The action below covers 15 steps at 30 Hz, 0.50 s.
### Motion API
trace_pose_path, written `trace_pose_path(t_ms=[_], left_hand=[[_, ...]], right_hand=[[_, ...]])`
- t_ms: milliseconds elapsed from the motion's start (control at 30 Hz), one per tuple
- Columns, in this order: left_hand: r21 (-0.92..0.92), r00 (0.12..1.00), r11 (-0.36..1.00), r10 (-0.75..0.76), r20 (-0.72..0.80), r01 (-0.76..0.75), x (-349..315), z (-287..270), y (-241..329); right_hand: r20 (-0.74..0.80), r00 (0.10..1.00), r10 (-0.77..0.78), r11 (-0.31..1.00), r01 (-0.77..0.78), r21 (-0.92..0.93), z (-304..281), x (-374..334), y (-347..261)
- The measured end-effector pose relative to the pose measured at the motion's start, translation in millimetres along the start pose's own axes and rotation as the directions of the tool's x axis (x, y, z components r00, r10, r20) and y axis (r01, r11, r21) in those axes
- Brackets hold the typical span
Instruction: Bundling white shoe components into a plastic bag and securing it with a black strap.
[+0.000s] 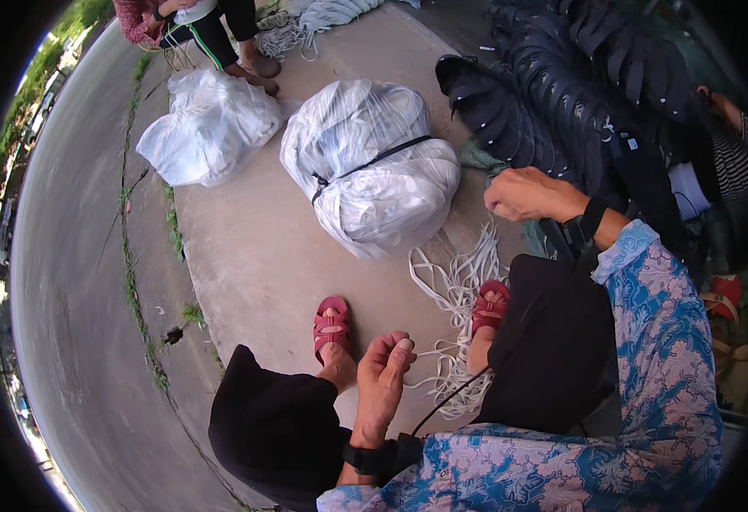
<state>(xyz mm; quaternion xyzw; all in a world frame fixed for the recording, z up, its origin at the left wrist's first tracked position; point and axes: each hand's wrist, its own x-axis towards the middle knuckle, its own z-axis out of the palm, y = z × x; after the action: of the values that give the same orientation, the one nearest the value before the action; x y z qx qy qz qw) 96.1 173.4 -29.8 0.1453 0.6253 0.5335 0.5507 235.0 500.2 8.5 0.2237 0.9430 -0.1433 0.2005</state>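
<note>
My left hand (384,375) is raised over the ground between my knees, with its thumb pressed to its curled fingers. Any small thing in that pinch is too fine to make out. My right hand (534,195) is closed too, held out above my right knee; what its fingers grip, if anything, is hidden. Just beyond it lie long rows of dark curved fabric pieces (553,111), nested one in another, with small white tags. Below it, a loose tangle of flat white cords (455,286) spreads around my right foot.
A large clear plastic bundle of white material (365,188), tied with a black strap (382,158), stands ahead of me. Left of it sits a smaller white plastic bag (212,128). One person (212,34) sits at far left, another in a striped sleeve (739,154) at right.
</note>
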Motion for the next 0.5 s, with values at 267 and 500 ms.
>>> trace_pose_path(t_ms=[267,500], left_hand=[[0.018,0.921,0.921,0.389,0.024,-0.390,-78.7,16.8,99.5],[0.512,0.702,0.532,0.677,0.220,-0.674,-160.5,10.2,220.3]], right_hand=[[-0.415,0.700,0.581,0.732,-0.227,0.642,-8.5,-159.1,103.2],[-0.424,0.557,0.714,0.566,-0.101,0.819,-80.5,-249.4,136.2]])
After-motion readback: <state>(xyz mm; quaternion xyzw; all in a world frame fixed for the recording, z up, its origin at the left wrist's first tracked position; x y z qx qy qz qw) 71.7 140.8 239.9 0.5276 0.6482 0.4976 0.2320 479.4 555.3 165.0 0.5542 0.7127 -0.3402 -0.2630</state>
